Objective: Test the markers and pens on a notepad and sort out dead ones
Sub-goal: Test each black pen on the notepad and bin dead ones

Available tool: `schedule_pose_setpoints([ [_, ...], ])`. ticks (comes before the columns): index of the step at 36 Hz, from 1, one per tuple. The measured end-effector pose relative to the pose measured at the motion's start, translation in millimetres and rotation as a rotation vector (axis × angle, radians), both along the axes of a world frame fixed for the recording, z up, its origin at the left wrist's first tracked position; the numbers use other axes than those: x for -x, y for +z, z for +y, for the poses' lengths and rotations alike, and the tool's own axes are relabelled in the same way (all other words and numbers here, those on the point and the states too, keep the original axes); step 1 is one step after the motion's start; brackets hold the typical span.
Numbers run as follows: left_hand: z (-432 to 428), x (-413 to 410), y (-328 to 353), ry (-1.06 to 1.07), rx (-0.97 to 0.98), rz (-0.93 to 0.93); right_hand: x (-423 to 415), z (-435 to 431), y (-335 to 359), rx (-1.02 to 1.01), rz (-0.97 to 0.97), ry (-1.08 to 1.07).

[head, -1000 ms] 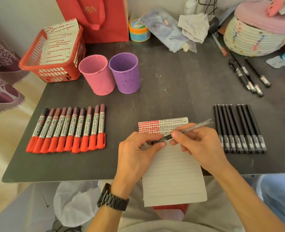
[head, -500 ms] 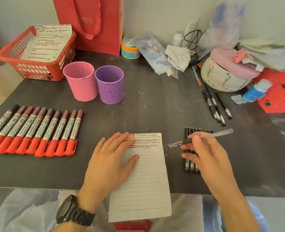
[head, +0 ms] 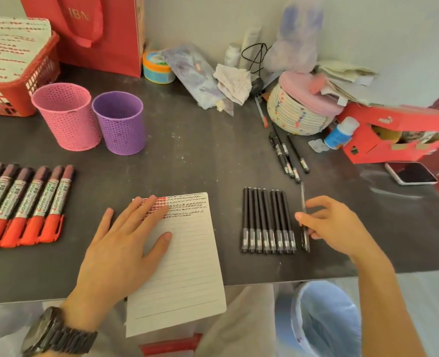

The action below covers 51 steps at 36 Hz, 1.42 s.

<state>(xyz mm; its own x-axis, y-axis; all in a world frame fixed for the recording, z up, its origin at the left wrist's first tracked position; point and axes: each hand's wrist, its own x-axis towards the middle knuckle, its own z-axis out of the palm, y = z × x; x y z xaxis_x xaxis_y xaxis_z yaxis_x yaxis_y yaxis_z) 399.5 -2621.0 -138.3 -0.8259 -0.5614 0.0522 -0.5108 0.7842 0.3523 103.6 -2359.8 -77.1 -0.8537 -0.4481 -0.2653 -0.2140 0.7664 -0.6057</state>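
Pinching 1 black pen (head: 305, 237) between thumb and fingertips, your right hand (head: 338, 225) holds it parallel to, and just right of, the row of 8 black pens (head: 267, 222) on the table (head: 200, 163). Your left hand (head: 121, 243) lies spread, palm down, on the notepad (head: 187, 266), left of that row. Red markers (head: 30, 207) lie side by side at the left edge. A pink cup (head: 67, 117) and a purple cup (head: 119, 122) stand upright farther back.

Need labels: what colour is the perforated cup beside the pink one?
The cup is purple; head view.
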Motion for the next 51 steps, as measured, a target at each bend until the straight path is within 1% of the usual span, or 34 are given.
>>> schedule_pose_setpoints([
  [3,1.6,0.7,2.4,-0.006,0.008,-0.010,-1.6,-1.7,-6.3,-0.014,0.030,-0.002],
  [7,1.7,0.2,4.5,-0.003,0.007,-0.018,-2.6,-2.9,-12.6,0.028,0.030,-0.042],
  [21,2.2,-0.3,8.3,-0.006,-0.011,-0.039,-7.0,-2.3,-19.7,0.034,0.036,-0.030],
  [33,2.8,-2.3,2.3,0.002,0.000,-0.028,-8.3,0.5,-19.3,-0.050,0.027,-0.022],
  [36,4.1,-1.6,0.8,0.006,-0.009,-0.008,-7.4,-6.4,-15.1,-0.096,0.130,-0.023],
  [40,4.6,-0.4,0.2,0.016,-0.015,0.015,5.6,-38.1,-8.5,-0.063,0.295,-0.035],
  [47,5.8,-0.7,1.7,0.027,-0.015,0.052,53.7,-109.5,-3.6,-0.128,0.432,-0.006],
  [51,5.2,0.2,3.6,0.020,-0.017,0.072,74.0,-136.3,-2.2,-0.253,0.475,0.034],
])
